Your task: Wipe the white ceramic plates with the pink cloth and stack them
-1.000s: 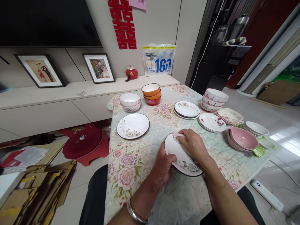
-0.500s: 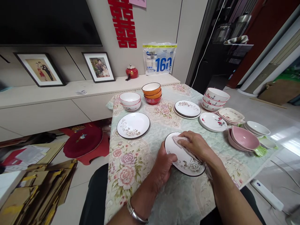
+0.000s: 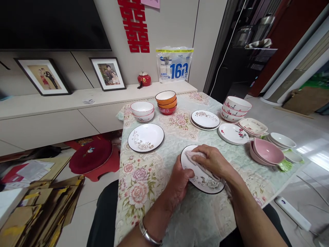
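My left hand (image 3: 181, 176) grips the left rim of a white plate (image 3: 210, 183) with a dark edge and a flower pattern, its thumb on top. My right hand (image 3: 212, 159) presses a pale pink cloth (image 3: 196, 158) on the upper part of that plate, fingers bent over the cloth. The plate is at the near side of the table. A similar plate (image 3: 146, 137) lies to its left. Beyond it sits a stack of plates (image 3: 205, 119) with a flowered plate on top. White plates with red flowers (image 3: 233, 133) are to the right.
The flowered tablecloth (image 3: 140, 192) also bears white bowls (image 3: 142, 109), orange and red bowls (image 3: 166, 99), red-rimmed bowls (image 3: 236, 106) and pink dishes (image 3: 268, 151). A cabinet (image 3: 108, 94) stands behind, a red stool (image 3: 91, 154) at the left.
My right hand has shifted slightly, and more of the cloth shows near the top of the plate. My left hand keeps its hold on the rim.
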Available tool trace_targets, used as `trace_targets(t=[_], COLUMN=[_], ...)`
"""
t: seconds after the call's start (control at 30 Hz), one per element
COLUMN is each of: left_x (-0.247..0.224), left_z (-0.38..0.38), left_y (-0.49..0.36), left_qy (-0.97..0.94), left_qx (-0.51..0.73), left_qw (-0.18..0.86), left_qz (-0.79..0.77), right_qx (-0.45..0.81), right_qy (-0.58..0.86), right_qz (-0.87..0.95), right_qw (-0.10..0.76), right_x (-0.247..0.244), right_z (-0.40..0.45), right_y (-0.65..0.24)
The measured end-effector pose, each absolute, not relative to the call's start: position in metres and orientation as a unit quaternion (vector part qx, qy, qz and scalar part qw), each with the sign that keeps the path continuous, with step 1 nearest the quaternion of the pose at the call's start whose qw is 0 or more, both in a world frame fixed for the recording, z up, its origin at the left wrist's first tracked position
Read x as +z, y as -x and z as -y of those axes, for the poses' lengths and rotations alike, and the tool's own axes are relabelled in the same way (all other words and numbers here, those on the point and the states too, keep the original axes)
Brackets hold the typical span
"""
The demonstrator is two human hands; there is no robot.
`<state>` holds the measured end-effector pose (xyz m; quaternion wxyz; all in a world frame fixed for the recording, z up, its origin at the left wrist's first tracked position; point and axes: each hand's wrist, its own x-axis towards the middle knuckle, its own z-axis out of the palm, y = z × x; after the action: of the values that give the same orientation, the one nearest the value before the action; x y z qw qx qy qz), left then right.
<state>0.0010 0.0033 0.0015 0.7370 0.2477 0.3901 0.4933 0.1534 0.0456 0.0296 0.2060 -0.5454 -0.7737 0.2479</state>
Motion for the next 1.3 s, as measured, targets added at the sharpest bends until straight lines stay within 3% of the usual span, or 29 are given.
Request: trace_targets(t=[0.17,0.3,0.5,0.6,0.83,1.03,1.3], left_x=[0.003,0.002,0.003,0.002,-0.001,0.002,0.002], left_z=[-0.003,-0.002,-0.002,-0.002,-0.003,-0.004,-0.003], left_y=[-0.001,-0.001,-0.003,-0.003,-0.002,-0.002,-0.001], left_qy=[-0.254,-0.259,-0.268,-0.27,-0.256,-0.258,-0.259], left_qx=[0.49,0.497,0.496,0.495,0.497,0.494,0.49], left_qw=[0.735,0.734,0.741,0.733,0.736,0.741,0.735], left_qz=[-0.394,-0.385,-0.365,-0.38,-0.382,-0.374,-0.391], right_qx=[0.069,0.035,0.234,0.253,0.148,0.255,0.066], right_qy=[0.689,0.672,0.536,0.547,0.632,0.51,0.693], right_qz=[0.711,0.733,0.756,0.717,0.72,0.784,0.698], right_qw=[0.123,0.099,0.295,0.349,0.245,0.247,0.17], right_x=[0.027,0.03,0.027,0.021,0.016,0.027,0.017], right_z=[-0.046,-0.04,-0.042,-0.048,-0.051,-0.042,-0.053], right_y=[-0.145,-0.126,-0.127,-0.135,-0.142,-0.13,-0.148])
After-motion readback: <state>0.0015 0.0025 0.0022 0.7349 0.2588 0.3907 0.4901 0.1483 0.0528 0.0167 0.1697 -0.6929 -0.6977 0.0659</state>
